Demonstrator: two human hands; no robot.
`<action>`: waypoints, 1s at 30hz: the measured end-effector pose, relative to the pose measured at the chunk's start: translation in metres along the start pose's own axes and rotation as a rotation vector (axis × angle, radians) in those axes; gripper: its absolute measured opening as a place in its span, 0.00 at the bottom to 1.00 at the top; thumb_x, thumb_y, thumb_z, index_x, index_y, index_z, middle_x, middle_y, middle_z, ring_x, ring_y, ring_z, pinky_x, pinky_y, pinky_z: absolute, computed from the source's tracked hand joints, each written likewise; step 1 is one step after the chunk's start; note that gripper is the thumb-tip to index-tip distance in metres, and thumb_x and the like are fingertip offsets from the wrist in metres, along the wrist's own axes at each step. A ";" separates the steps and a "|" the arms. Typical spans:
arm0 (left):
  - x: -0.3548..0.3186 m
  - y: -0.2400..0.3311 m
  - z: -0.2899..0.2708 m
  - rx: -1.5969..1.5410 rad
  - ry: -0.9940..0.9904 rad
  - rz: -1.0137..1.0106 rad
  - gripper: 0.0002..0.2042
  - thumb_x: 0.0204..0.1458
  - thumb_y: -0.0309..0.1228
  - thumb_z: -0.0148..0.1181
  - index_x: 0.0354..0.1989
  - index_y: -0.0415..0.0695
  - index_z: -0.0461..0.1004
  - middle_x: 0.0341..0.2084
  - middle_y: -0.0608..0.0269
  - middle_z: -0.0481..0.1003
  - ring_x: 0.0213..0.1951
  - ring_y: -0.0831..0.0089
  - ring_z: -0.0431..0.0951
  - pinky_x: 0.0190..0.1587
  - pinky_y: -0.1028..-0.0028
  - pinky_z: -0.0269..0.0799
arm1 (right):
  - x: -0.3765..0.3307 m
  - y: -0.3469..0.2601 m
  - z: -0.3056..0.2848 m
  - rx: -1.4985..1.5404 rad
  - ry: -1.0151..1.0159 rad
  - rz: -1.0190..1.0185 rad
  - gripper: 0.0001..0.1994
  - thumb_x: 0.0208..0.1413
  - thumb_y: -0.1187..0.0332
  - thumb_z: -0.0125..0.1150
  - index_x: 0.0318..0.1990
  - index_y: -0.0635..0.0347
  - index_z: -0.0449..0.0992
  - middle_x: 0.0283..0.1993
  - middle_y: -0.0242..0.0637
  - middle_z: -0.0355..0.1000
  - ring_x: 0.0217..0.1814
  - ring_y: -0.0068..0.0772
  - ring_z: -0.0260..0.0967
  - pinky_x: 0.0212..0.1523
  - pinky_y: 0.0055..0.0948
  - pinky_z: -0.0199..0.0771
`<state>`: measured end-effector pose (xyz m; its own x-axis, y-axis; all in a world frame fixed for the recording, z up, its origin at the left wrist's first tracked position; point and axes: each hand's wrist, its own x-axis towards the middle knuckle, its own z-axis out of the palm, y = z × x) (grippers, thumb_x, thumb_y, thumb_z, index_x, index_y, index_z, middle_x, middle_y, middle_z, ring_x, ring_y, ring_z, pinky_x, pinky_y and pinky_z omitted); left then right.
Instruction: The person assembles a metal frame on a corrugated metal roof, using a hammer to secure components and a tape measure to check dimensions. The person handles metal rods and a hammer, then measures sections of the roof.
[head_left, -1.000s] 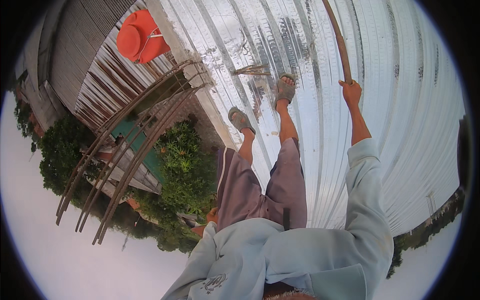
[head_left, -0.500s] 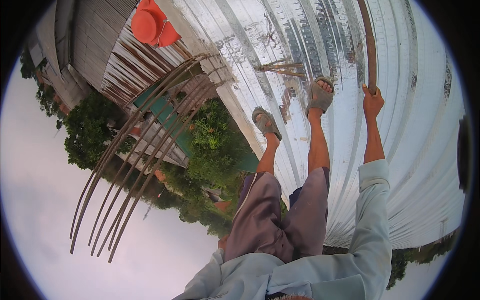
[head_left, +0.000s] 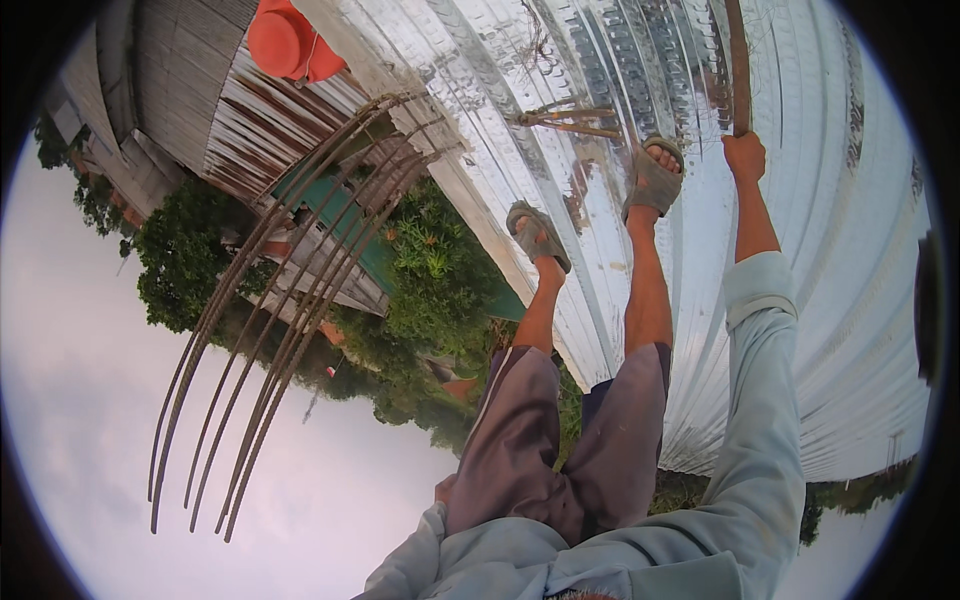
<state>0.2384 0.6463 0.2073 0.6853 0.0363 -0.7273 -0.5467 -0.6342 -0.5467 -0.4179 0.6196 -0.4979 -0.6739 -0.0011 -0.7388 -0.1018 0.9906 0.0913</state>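
Note:
My right hand (head_left: 744, 157) is closed round the near end of a long brown pole (head_left: 739, 70), wood or rusty metal, I cannot tell. The pole runs away from me over shiny ribbed metal sheeting (head_left: 830, 270), and its far end is out of view. My right arm is stretched forward. Down by my left thigh, only a small part of my left hand (head_left: 444, 488) shows past the shorts (head_left: 515, 430); its fingers are hidden. My feet, in grey-brown sandals (head_left: 655, 180), stand on the sheeting.
Several curved rebars (head_left: 300, 290) stick out at the left past the deck's concrete edge (head_left: 400, 85). Beyond that edge lie a drop, trees (head_left: 440, 260) and roofs. A red-orange bucket-like container (head_left: 280, 42) sits at upper left. Thin brown sticks (head_left: 570, 120) lie ahead of my feet.
My right hand has moved farther from me, with the pole's near end still in it and the arm straighter. The view has shifted slightly. My left hand stays beside the thigh.

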 end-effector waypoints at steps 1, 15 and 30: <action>-0.007 0.011 0.009 -0.027 0.000 0.012 0.17 0.58 0.37 0.60 0.49 0.37 0.78 0.42 0.61 0.82 0.44 0.76 0.78 0.48 0.72 0.74 | -0.003 -0.010 -0.003 -0.019 0.022 -0.012 0.22 0.48 0.55 0.63 0.46 0.62 0.78 0.48 0.52 0.78 0.52 0.55 0.76 0.51 0.50 0.76; -0.009 0.070 0.029 0.024 0.058 0.451 0.13 0.60 0.30 0.56 0.50 0.38 0.79 0.43 0.59 0.82 0.41 0.71 0.81 0.46 0.71 0.74 | -0.141 0.016 -0.154 0.191 -0.043 -0.420 0.15 0.49 0.61 0.68 0.38 0.65 0.80 0.32 0.46 0.80 0.33 0.40 0.79 0.40 0.38 0.78; -0.093 0.196 -0.009 -0.362 0.271 0.797 0.14 0.51 0.40 0.62 0.41 0.48 0.84 0.39 0.50 0.82 0.43 0.56 0.83 0.50 0.65 0.75 | -0.366 0.049 -0.439 0.603 -0.252 -0.333 0.08 0.55 0.71 0.63 0.37 0.67 0.76 0.27 0.37 0.74 0.23 0.27 0.74 0.17 0.25 0.67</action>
<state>0.0714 0.5119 0.1716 0.2841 -0.6695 -0.6863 -0.7536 -0.5985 0.2719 -0.4977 0.6080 0.0704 -0.4814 -0.3560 -0.8010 0.1973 0.8464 -0.4947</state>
